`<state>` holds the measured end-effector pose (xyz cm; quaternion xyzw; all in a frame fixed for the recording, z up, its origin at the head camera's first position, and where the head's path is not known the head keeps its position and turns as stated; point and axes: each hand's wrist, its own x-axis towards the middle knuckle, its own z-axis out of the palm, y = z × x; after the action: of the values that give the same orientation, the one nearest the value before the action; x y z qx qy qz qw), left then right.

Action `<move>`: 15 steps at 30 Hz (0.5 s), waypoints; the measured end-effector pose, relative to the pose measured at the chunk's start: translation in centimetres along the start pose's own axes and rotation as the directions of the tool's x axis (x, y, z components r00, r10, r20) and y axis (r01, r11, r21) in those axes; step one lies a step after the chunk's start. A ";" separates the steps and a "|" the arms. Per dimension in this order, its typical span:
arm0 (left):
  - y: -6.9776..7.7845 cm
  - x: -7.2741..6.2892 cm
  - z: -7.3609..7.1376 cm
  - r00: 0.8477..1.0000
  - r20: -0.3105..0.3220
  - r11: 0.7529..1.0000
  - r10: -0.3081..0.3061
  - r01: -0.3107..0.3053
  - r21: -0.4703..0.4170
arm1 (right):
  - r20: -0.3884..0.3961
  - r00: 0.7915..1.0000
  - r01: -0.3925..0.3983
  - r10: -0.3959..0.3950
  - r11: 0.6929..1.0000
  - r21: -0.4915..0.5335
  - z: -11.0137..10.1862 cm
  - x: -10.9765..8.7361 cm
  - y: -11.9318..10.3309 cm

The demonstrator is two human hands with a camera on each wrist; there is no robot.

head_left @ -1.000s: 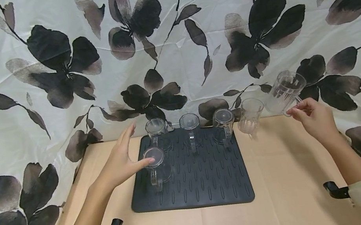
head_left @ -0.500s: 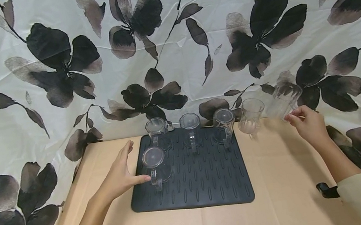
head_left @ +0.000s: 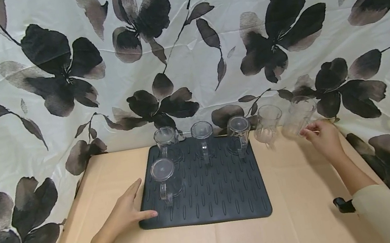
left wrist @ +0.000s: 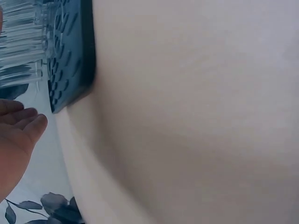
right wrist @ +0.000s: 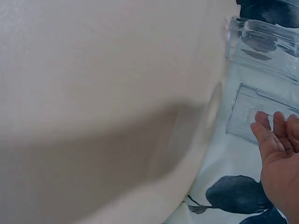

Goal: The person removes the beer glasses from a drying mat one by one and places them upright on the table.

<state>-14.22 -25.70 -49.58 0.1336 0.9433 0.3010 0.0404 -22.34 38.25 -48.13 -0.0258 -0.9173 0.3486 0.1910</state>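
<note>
At the back right, my right hand (head_left: 323, 138) pinches the handle of a clear glass mug (head_left: 299, 114). The mug is upright, low at the table's back edge; I cannot tell whether its base touches the table. In the right wrist view the thumb and fingertips meet at the handle of this mug (right wrist: 254, 109). Beside it, to the left, stands another upright glass mug (head_left: 268, 122). My left hand (head_left: 126, 208), fingers extended and thumb apart, hovers by the left edge of the dark drying mat (head_left: 218, 190), holding nothing.
Several glass mugs stand upside down on the mat: three along its back, including the middle mug (head_left: 202, 133), and one front-left mug (head_left: 162, 172). Behind the light wooden table (head_left: 253, 240) hangs a white cloth (head_left: 186, 67) with dark flowers.
My right hand has lowered the mug leftward and down, from tilted in the air to upright beside the other mug. My left hand has drawn back from the front-left mug toward me.
</note>
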 end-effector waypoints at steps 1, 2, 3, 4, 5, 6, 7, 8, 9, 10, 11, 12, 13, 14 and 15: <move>-0.1 -0.2 0.2 1.000 0.002 1.000 -0.008 0.008 0.009 | -0.007 1.000 0.005 -0.005 1.000 0.002 0.2 0.0 0.1; -0.1 -0.4 0.4 1.000 0.005 1.000 -0.016 0.016 0.012 | -0.007 1.000 0.007 -0.007 1.000 0.010 0.4 0.0 0.2; -0.2 -0.5 0.6 1.000 0.010 1.000 -0.022 0.022 0.011 | -0.004 1.000 0.005 -0.005 1.000 0.015 0.6 0.0 0.3; -0.2 -0.7 0.7 1.000 0.016 1.000 -0.026 0.026 0.002 | 0.003 1.000 -0.002 0.002 1.000 0.017 0.7 0.0 0.3; -0.2 -0.8 0.9 0.999 0.022 0.999 -0.029 0.029 -0.012 | 0.008 1.000 -0.014 0.014 1.000 0.013 0.7 -0.1 0.4; -0.2 -1.0 1.1 0.999 0.026 0.999 -0.027 0.028 -0.025 | 0.010 1.000 -0.019 0.019 1.000 0.011 0.8 -0.1 0.4; -0.2 -1.1 1.2 0.999 0.027 0.999 -0.023 0.024 -0.033 | 0.013 1.000 -0.027 0.026 1.000 0.009 0.8 -0.1 0.4; -0.2 -1.2 1.4 1.000 0.025 0.999 -0.019 0.020 -0.038 | 0.017 0.999 -0.034 0.033 0.999 0.006 0.8 -0.2 0.4; -0.2 -1.3 1.5 1.000 0.022 0.999 -0.014 0.015 -0.041 | 0.020 0.999 -0.039 0.039 0.999 0.004 0.8 -0.2 0.4; -0.2 -1.3 1.6 1.000 0.017 0.999 -0.010 0.011 -0.037 | 0.022 0.999 -0.043 0.043 0.999 0.007 0.9 -0.2 0.4; -0.2 -1.4 1.8 1.000 0.010 1.000 -0.007 0.007 -0.026 | 0.022 0.999 -0.048 0.048 0.999 0.008 1.0 -0.3 0.5; -0.2 -1.5 1.9 1.000 0.003 1.000 -0.008 0.008 -0.014 | 0.023 0.998 -0.050 0.050 0.999 0.013 1.1 -0.3 0.6; -0.2 -1.6 2.0 1.000 -0.004 1.000 -0.012 0.012 -0.004 | 0.023 0.998 -0.054 0.054 0.998 0.015 1.1 -0.3 0.7; -0.2 -1.6 2.1 1.000 -0.010 1.000 -0.013 0.013 0.010 | 0.022 0.998 -0.056 0.055 0.998 0.016 1.2 -0.4 0.8; -0.1 -1.7 2.2 1.000 -0.016 1.000 -0.016 0.016 0.020 | 0.020 0.998 -0.055 0.054 0.998 0.020 1.3 -0.4 0.8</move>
<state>-12.31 -25.04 -51.45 0.1241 0.9477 0.2922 0.0339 -22.52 37.97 -49.72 -0.0453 -0.9145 0.3632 0.1725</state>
